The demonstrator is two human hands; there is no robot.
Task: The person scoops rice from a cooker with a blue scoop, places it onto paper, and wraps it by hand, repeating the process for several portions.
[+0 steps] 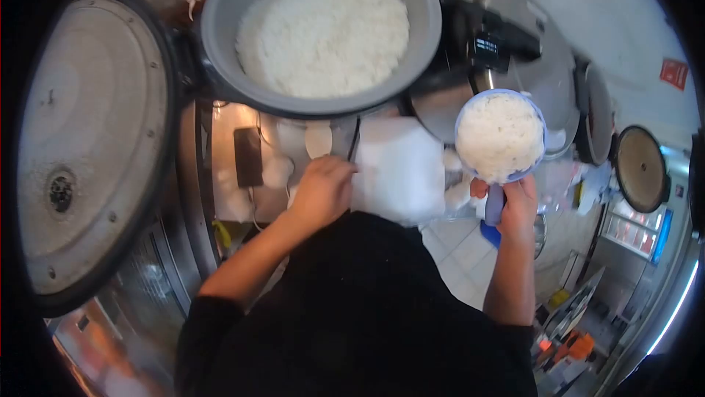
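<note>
My right hand (pixel 518 202) grips the handle of a blue-rimmed scoop (pixel 544 140), which is heaped with white rice (pixel 499 135). Near my body, my left hand (pixel 323 190) has its fingers curled at the left edge of a white sheet or bag (pixel 400 169); what its fingertips hold, if anything, is too small to tell. A white oval paddle-like piece (pixel 319 139) lies just above that hand. Beyond both hands stands a large grey pot (pixel 220 37) with cooked rice (pixel 327 33) inside.
A big round lid (pixel 92 147) stands open at the left. On the metal counter lies a dark flat object (pixel 248 157). More round cookers (pixel 540 81) and another open lid (pixel 640 168) are at the right. A person in orange (pixel 576 345) is far off at lower right.
</note>
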